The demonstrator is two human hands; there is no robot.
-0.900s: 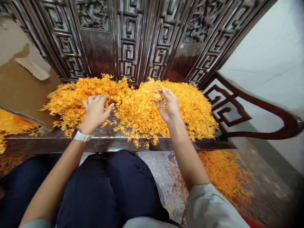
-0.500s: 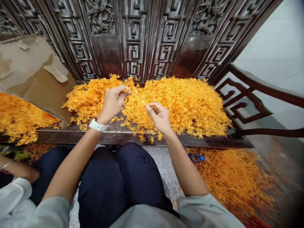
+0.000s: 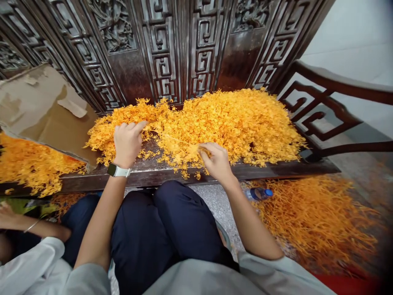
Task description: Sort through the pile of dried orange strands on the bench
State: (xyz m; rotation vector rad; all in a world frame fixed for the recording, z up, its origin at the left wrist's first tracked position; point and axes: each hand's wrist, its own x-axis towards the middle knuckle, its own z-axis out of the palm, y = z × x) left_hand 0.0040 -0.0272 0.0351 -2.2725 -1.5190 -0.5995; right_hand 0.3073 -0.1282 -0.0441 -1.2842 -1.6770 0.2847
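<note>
My right hand (image 3: 216,162) is closed in a pinch on a thin yellow strand (image 3: 178,139). The strand stretches leftward over a heap of small orange flower-like pieces (image 3: 239,123); its left end is hard to follow. At the left of that heap my left hand (image 3: 128,141), with a watch (image 3: 118,169) on its wrist, shows its back. Its fingers are curled together and the tips are partly hidden, so what they hold cannot be seen. The heap lies on a dark wooden bench (image 3: 147,164).
A torn cardboard sheet (image 3: 61,119) leans at left beside more orange pieces (image 3: 33,159). Carved panels (image 3: 181,49) rise behind. A blue-capped bottle (image 3: 259,194) and orange strands (image 3: 310,217) lie on the floor at right. A neighbour's arm (image 3: 39,225) is at lower left.
My left hand has moved left and down, turning its back to view, and the gap between my hands has widened. My right hand appears slightly lower and farther right; the view has shifted too.
</note>
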